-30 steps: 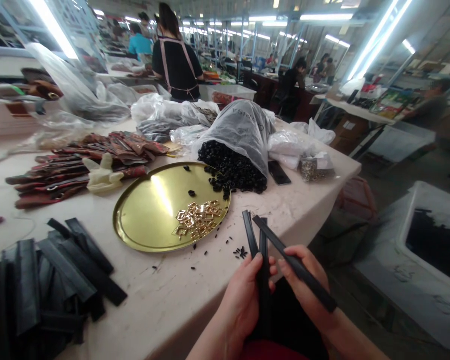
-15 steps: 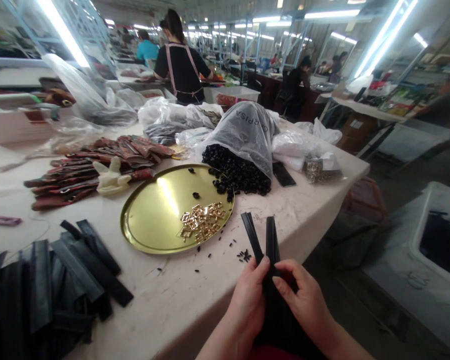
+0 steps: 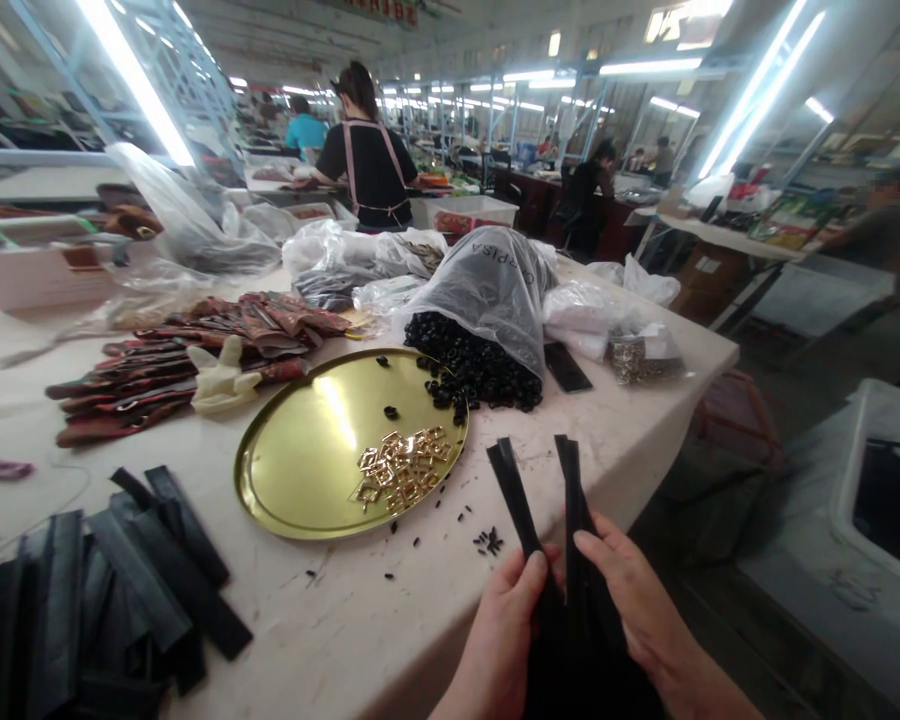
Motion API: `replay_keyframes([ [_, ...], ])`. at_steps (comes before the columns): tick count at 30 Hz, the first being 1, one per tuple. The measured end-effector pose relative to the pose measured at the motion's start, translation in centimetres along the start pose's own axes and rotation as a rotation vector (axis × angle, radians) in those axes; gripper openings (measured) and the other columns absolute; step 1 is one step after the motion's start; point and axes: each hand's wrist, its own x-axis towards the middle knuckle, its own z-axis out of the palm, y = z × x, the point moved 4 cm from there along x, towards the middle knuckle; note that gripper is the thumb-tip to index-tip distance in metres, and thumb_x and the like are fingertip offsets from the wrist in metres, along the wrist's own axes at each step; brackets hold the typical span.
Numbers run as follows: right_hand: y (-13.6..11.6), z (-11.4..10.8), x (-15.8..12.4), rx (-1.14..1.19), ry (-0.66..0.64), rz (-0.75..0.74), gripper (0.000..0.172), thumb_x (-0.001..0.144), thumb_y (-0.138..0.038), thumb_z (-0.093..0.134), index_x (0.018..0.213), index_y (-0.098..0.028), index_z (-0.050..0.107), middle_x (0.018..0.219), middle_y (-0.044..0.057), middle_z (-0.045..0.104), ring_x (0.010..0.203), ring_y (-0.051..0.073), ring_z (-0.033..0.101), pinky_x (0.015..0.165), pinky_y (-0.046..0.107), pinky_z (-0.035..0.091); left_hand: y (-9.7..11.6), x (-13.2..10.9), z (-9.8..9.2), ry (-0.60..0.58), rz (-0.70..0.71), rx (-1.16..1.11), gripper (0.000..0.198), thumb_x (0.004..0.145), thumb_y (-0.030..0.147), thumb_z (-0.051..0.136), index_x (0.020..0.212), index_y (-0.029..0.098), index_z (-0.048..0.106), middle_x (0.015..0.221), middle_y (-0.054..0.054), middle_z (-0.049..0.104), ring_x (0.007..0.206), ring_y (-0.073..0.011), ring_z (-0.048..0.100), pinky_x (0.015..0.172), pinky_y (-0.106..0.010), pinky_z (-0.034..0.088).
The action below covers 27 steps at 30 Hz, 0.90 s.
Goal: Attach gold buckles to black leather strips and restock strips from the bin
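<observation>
My left hand [image 3: 506, 610] is closed around a black strip [image 3: 513, 492], thumb pressed on its face, at the table's front edge. To its right, my right hand [image 3: 630, 575] pinches a second bundle of black strips [image 3: 571, 480] between thumb and fingers. Both pieces point up and away from me, their upper ends apart; their lower parts merge with dark clothing and cannot be made out. Just beyond the hands, small black bits [image 3: 489, 541] lie on the table. A gold oval tray [image 3: 292, 450] holds gold-coloured metal buckles [image 3: 405, 462] and a few black pieces.
Black strips [image 3: 150, 570] are piled at the left front. A plastic bag [image 3: 487, 270] spills black parts [image 3: 480, 370] beside the tray. Patterned pieces [image 3: 195, 350], a pale glove [image 3: 223, 375] and a phone [image 3: 568, 367] lie around. A white bin [image 3: 844, 500] stands right; co-workers are behind.
The right hand has moved right with its strips, so the gap between the two black pieces is wider. The view has tilted up slightly.
</observation>
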Motion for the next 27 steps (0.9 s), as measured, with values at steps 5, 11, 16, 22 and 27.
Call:
replay_keyframes([
  [5,-0.1,-0.1,0.2,-0.152,0.016,-0.152,0.032,0.079,-0.035,0.053,0.107,-0.020,0.052,0.081,0.002,0.065,0.071,0.015,0.060,0.066,0.026,0.049,0.3,-0.4,0.7,-0.090,-0.012,-0.014,0.033,0.074,0.027,0.063,0.105,0.014,0.059,0.083,-0.007,0.068,0.074,-0.0190,0.063,0.074,-0.030,0.046],
  [11,0.7,0.6,0.1,-0.337,0.020,-0.210,0.036,0.081,-0.043,0.050,0.107,-0.019,0.053,0.097,0.006,0.065,0.088,0.020,0.059,0.083,0.035,0.045,0.6,-0.3,0.3,0.002,0.102,0.153,0.031,0.069,0.027,0.068,0.096,0.012,0.063,0.078,-0.006,0.071,0.073,-0.0205,0.064,0.069,-0.028,0.048],
  [16,1.4,0.9,-0.1,-0.224,0.012,-0.153,0.043,0.080,-0.046,0.051,0.110,-0.016,0.055,0.098,0.007,0.066,0.093,0.022,0.059,0.088,0.036,0.043,0.4,0.5,-0.4,0.076,0.262,0.407,0.031,0.073,0.032,0.062,0.097,0.012,0.063,0.096,-0.008,0.069,0.092,-0.0261,0.061,0.081,-0.033,0.046],
  [22,2.0,0.0,-0.8,-0.218,0.218,-0.115,0.045,0.074,-0.049,0.056,0.106,-0.017,0.060,0.109,0.006,0.064,0.109,0.023,0.053,0.096,0.032,0.039,-0.1,0.3,0.7,0.005,0.247,0.474,0.034,0.076,0.033,0.059,0.105,0.015,0.060,0.107,-0.007,0.066,0.104,-0.0272,0.056,0.091,-0.034,0.043],
  [27,2.7,-0.8,-1.3,-0.133,0.330,-0.084,0.051,0.070,-0.046,0.061,0.110,-0.015,0.058,0.120,0.007,0.059,0.119,0.023,0.046,0.102,0.032,0.033,-0.4,-0.5,1.5,-0.067,0.168,0.379,0.042,0.079,0.034,0.056,0.117,0.016,0.054,0.120,-0.007,0.059,0.116,-0.0255,0.048,0.100,-0.034,0.034],
])
